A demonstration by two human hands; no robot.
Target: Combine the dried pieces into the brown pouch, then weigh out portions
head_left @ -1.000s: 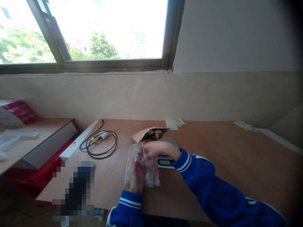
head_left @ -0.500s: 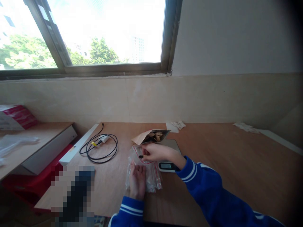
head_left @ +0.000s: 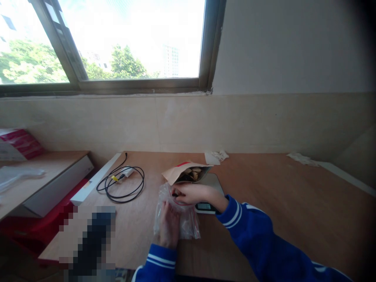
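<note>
While daylight pours through a window on the far wall, a person in blue sleeves works with both hands over a clear bag at the near middle of a wooden desk. Thumb and fingers of the right hand pinch a small dark piece at the bag's red-lined mouth. Slightly nearer, the left hand lies against the clear bag, its fingers pointing toward the far side; whether they grip the plastic cannot be told. The two hands are close together, the right one on the far side.

Just beyond the right hand, a paper bag gapes open, showing pale pieces inside. Just to its right is a scale, its display partly hidden by the right wrist. To the left, a black cable lies coiled beside a white block. Crumpled paper sits at the desk's far edge.
</note>
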